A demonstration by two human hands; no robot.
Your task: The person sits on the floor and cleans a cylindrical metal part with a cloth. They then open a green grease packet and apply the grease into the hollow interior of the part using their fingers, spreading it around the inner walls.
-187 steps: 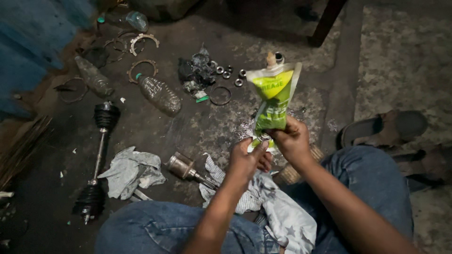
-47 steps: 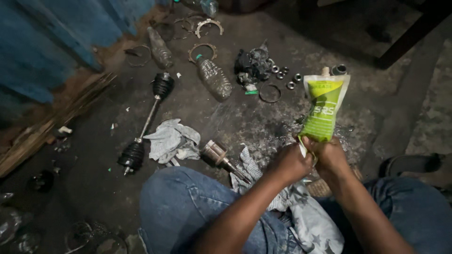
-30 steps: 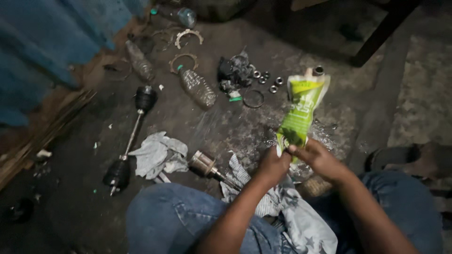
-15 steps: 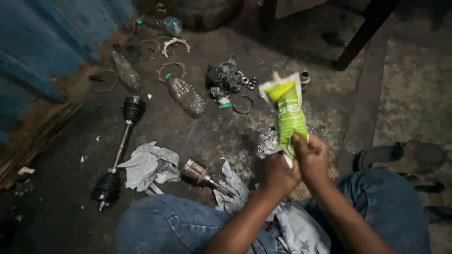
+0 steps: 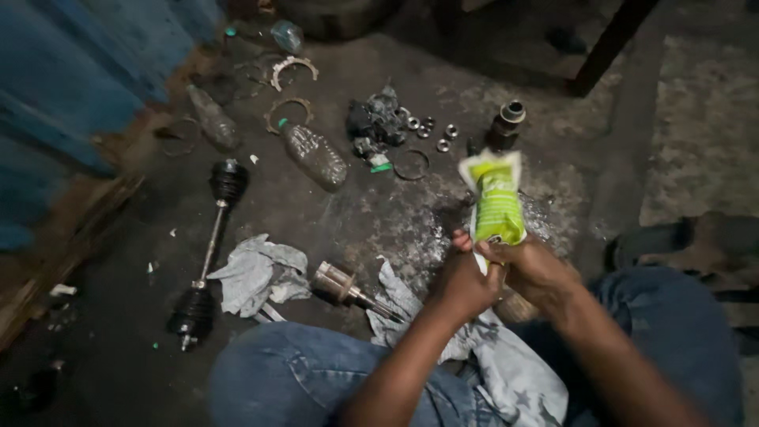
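**Both hands clamped on a soft green pouch**

Dark, greasy concrete floor (image 5: 332,229) spreads out below us, strewn with parts: a drive shaft (image 5: 209,253) with rubber boots at both ends, a metal joint stub (image 5: 344,286), loose rings and bearings (image 5: 427,130), two grimy plastic bottles (image 5: 316,154) and a grey rag (image 5: 257,273). We hold the green pouch (image 5: 496,202) upright above our knees, left hand (image 5: 466,281) and right hand (image 5: 538,269) pressed together and closed tight around its lower end.

We judge the pouch light, soft and floppy, likely slick with grease, so it is best gripped low with both hands, as it is now.

Its bottom end is hidden inside our fists, motion blurs its top, and the dark clump beside the bearings is hard to make out.
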